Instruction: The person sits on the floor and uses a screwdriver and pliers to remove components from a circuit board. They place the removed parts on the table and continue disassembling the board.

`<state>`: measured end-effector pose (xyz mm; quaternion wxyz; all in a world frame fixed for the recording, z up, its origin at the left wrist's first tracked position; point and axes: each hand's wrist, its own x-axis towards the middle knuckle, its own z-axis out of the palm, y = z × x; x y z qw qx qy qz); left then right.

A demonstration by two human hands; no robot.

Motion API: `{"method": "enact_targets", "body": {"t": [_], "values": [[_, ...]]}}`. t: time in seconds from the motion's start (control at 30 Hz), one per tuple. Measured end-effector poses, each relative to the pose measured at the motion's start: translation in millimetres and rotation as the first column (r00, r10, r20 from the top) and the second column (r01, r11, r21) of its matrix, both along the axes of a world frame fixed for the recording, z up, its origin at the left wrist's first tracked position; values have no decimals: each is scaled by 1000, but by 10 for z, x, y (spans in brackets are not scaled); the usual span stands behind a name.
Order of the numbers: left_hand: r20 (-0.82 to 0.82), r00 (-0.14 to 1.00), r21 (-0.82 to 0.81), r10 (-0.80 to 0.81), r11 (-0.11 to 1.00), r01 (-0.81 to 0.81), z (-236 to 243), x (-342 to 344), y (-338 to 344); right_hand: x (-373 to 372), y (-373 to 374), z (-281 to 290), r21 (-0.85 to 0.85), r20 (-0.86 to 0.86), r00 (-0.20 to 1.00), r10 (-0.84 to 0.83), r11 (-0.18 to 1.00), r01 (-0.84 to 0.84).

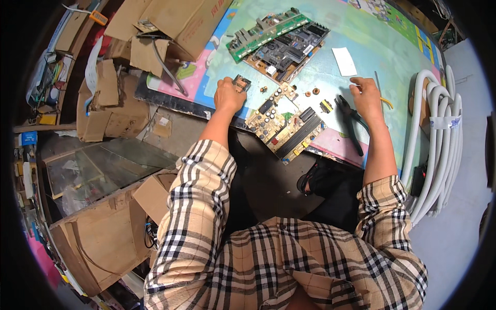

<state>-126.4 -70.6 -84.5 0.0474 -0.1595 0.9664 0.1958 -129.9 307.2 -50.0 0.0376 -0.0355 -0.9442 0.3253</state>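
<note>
My left hand [229,96] is at the table's near left edge, its fingers closed on a small dark block [242,82] whose kind I cannot make out. My right hand [367,98] rests over the table at the right, fingers loosely bent and apart, with nothing visible in them. Beside it lie dark-handled pliers [353,124], jaws pointing away from me. Between my hands sits a tan circuit board [281,121] with capacitors and long dark heat sinks, overhanging the near edge. Copper-wound coils [312,92] and a small yellow-and-black transformer [326,106] lie loose near it.
A green circuit board [268,35] rests across a dark one [294,46] at the back. White paper [344,62] lies near my right hand. Coiled white hose [439,129] stands at the right. Cardboard boxes [181,26] and a glass pane [129,155] crowd the left.
</note>
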Motion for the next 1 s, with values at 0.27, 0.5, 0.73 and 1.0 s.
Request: {"method": "enact_targets", "body": {"t": [0.27, 0.5, 0.73, 1.0], "values": [[-5, 998, 822, 62, 569, -31, 576, 171, 213, 55, -230, 209, -13, 66, 990, 123, 992, -122], [320, 948, 913, 0, 267, -308, 429, 199, 160, 49, -79, 111, 112, 351, 928, 124, 978, -174], [404, 914, 810, 25, 454, -370, 416, 177, 317, 201, -310, -156, 209, 499, 842, 205, 915, -346], [409, 913, 802, 13, 473, -366, 435, 130, 440, 563, -851, -274, 306, 474, 873, 116, 908, -287]]}}
